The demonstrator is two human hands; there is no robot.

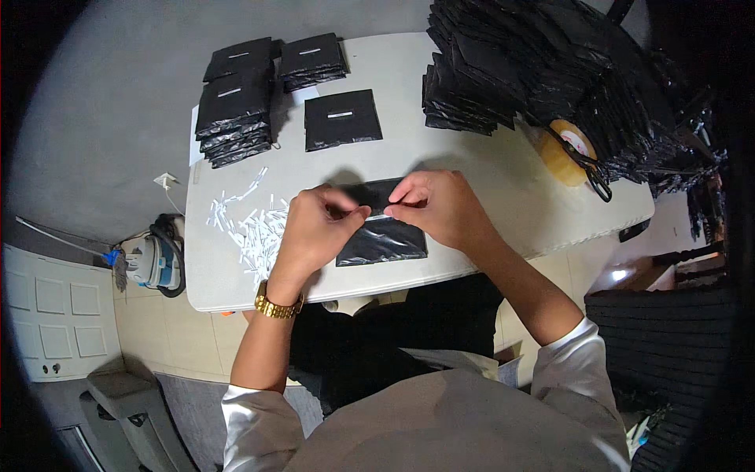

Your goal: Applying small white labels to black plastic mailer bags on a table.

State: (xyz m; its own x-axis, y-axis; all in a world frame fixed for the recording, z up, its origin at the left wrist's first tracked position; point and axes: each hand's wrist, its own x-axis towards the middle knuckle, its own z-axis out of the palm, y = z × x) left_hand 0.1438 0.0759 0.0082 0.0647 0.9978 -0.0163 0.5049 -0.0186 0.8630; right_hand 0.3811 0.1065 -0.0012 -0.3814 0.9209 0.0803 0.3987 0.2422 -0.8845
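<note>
Head view: we have both hands over one flat black packet (383, 242) at the near edge of the white surface (503, 173). One white strip (379, 218) shows across that packet's middle, between our thumb tips. Our left hand (321, 224), one gold watch (277, 305) at its wrist, has bent fingers at the strip's left end; our right hand (439, 206) does likewise at the right end. We cannot make out whether either grip grasps the strip or merely touches it. Beside our left hand lies one scatter of loose white strips (263, 236), too many for us to count. Beyond, we count three stacks of black packets (233, 106) and one flat labelled packet (342, 130). Rightward we see one large black heap (535, 71), one yellowish tape roll (560, 167) and one pair of black scissors (586, 161) against it.
</note>
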